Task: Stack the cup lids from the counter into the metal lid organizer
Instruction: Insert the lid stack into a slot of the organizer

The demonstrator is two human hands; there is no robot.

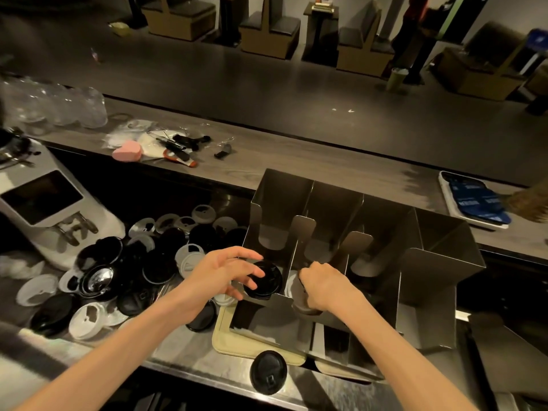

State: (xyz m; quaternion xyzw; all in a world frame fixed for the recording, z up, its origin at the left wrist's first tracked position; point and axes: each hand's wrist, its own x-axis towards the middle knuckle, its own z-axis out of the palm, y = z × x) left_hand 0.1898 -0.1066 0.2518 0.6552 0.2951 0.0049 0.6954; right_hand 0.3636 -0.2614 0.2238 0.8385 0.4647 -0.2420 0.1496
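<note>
Left hand (pixel 228 272), fingers spread & loose, hovers over a black lid stack (pixel 264 280) in the leftmost slot of the metal organizer (pixel 427 298); right hand (pixel 321 287) curls its grip round a white lid (pixel 292 287) in the 2nd slot. Loose lid pile (pixel 130 268) sits on the counter (pixel 189 355) at 9 o'clock; one black lid (pixel 268 372) lies at 6. Risk: a tilted lid could jam against the divider, or the stack lean & spill.

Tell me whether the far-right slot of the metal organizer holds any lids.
Cannot tell. The metal organizer shows a bare far-right slot near the top, but its front wall hides the bottom.
</note>
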